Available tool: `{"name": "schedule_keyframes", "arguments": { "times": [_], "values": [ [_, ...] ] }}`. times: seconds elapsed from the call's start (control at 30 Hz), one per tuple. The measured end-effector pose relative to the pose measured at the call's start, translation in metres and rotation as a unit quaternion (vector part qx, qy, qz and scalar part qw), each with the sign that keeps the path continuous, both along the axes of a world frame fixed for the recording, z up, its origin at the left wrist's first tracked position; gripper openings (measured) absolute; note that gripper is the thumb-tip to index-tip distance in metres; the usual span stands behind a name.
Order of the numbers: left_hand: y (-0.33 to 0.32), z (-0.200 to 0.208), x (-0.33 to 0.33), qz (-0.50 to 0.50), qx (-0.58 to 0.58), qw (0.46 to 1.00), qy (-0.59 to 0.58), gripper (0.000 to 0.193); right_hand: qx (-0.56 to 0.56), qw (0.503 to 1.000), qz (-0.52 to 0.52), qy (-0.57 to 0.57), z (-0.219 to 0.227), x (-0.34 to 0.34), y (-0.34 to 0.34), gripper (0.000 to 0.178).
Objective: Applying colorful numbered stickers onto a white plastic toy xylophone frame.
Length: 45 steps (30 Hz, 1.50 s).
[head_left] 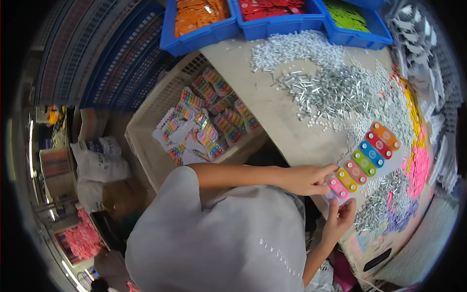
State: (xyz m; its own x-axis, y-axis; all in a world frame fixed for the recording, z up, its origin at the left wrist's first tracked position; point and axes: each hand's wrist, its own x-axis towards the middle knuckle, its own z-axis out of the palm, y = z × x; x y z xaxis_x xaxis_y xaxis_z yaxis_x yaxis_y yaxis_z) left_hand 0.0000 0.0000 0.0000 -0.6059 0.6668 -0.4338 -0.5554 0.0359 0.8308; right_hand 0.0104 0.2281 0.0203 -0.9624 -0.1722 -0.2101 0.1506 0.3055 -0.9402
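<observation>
A toy xylophone (366,162) lies slanted over the table, its row of coloured bars running from pink at the near end to orange at the far end. White round pins show at the bar ends. My left hand (311,180) grips the near end, thumb beside the pink bar. My right hand (340,217) is closed just below that same end, its fingertips pinched at the xylophone's edge. Whether a small part sits between those fingertips, I cannot tell. Loose metal pins (316,92) and small white pieces (304,48) are heaped beyond the xylophone.
Blue bins (282,27) of orange, red and green bars line the table's far edge. Left of the table (253,92), a crate (146,131) holds many colourful xylophones. Loose pink bars (417,173) and purple bars (401,218) lie at the right. Blue crates (121,58) stand behind.
</observation>
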Motion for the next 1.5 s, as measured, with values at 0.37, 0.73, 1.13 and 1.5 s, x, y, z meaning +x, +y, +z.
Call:
{"name": "schedule_keyframes", "arguments": {
  "times": [0.37,0.73,1.13,1.5],
  "values": [
    [-0.083,-0.011,0.107,0.684,0.316,0.657,0.02,0.051,0.065,0.845,0.374,0.375,0.044,0.002,-0.103,0.023],
    [-0.214,-0.312,0.401,0.808,-0.297,0.46,-0.219,0.055,0.188,0.906,0.243,0.29,-0.023,-0.01,-0.071,0.006],
    [-0.29,-0.229,0.276,0.772,-0.479,0.383,0.165,0.033,0.237,0.906,0.209,0.281,-0.027,-0.005,-0.07,0.004],
    [-0.048,-0.038,0.028,0.345,-0.33,0.602,0.64,0.019,0.235,0.881,0.124,0.392,0.008,-0.08,-0.019,0.021]
  ]
}}
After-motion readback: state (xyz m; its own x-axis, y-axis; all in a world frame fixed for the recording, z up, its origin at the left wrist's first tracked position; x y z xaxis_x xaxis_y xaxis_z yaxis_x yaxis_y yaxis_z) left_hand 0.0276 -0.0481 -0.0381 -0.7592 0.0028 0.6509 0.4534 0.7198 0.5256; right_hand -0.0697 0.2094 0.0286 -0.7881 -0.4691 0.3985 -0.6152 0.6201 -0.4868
